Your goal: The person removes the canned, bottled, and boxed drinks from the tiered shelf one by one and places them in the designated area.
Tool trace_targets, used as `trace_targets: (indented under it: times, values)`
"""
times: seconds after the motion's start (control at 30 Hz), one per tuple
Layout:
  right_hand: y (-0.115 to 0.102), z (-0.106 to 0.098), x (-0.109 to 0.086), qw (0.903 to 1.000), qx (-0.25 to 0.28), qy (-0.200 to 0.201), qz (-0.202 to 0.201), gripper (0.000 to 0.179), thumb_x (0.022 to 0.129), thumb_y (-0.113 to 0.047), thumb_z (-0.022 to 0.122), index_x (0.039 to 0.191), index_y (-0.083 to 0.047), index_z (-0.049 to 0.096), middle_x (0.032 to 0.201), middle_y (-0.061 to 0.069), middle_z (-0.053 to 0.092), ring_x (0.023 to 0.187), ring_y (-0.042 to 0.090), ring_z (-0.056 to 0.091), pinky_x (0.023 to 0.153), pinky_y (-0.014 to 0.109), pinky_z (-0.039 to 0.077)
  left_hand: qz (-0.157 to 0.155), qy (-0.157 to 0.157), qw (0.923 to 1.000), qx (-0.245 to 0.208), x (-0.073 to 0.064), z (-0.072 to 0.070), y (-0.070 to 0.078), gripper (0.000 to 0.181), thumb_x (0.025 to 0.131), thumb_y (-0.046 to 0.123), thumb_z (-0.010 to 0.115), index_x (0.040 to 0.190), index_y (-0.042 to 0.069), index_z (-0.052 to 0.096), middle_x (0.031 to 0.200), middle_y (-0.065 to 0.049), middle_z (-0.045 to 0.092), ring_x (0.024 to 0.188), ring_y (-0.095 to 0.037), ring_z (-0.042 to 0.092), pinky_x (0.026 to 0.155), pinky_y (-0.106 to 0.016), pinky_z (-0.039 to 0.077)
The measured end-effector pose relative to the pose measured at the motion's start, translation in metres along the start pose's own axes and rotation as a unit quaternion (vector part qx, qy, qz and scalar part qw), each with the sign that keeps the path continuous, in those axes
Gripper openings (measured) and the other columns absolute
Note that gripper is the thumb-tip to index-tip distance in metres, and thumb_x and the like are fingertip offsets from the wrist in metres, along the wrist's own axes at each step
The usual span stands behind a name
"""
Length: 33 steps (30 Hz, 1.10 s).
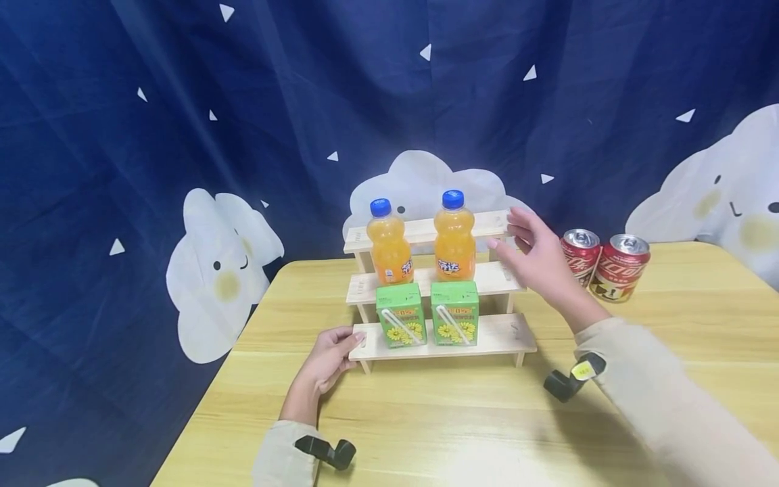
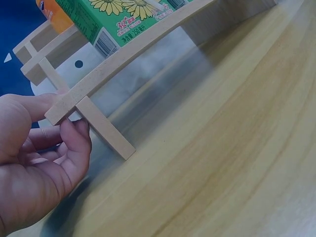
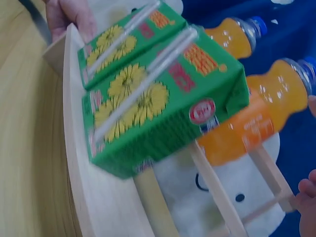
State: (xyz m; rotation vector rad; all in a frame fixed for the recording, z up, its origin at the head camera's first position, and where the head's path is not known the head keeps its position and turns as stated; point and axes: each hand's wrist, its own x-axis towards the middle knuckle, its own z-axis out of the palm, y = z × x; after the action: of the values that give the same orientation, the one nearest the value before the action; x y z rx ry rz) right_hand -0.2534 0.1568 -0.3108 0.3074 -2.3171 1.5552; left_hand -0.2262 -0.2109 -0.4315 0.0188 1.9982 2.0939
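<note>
We pinch the wooden shelf with left fingers, perhaps steadying its drinks; our right fingers spread loosely alongside.

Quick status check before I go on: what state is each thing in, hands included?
Wooden rack: upright, loaded.
Left bottle: upright, capped.
Right bottle: upright, capped.
Left carton: upright, straw on front.
Right carton: upright, straw on front.
Left can: upright, partly hidden.
Right can: upright.
Left hand: gripping the bottom shelf.
Right hand: thumb and fingers apart, by the top shelf; contact unclear.
</note>
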Motion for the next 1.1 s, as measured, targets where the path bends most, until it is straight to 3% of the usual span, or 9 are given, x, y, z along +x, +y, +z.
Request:
trace_targets:
  times: [0.2,0.43,1.1]
  values:
    - [-0.009,0.019,0.009,0.9990,0.036,-0.028,-0.003,0.074,0.085,-0.026,0.071,0.145,-0.006,0.031,0.142,0.015,0.042,0.131,0.029,0.042,0.111,0.041,0.033,-0.003,0.003,1.0000,-0.006,-0.001,0.000,-0.001,0.039,0.095,0.010,0.054,0.124,-0.014,0.046,0.090,-0.007,0.064,0.076,-0.014,0.065,0.059,-0.020,0.053]
    - [-0.017,0.033,0.014,0.9982,0.034,-0.049,-0.002,0.074,0.085,-0.028,0.070,0.145,-0.008,0.030,0.141,0.017,0.043,0.131,0.029,0.042,0.112,0.041,0.032,0.000,0.000,1.0000,-0.009,-0.001,-0.001,-0.002,0.040,0.095,0.009,0.054,0.125,-0.015,0.045,0.092,-0.007,0.063,0.077,-0.015,0.065,0.060,-0.020,0.053]
    - [-0.019,0.045,0.021,0.9967,0.054,-0.060,-0.012,0.070,0.084,-0.029,0.071,0.143,-0.016,0.035,0.136,0.007,0.051,0.127,0.022,0.048,0.107,0.040,0.038,-0.008,-0.006,0.9999,-0.010,-0.001,0.000,0.004,0.040,0.095,0.010,0.053,0.126,-0.015,0.044,0.091,-0.005,0.064,0.077,-0.013,0.065,0.061,-0.019,0.053]
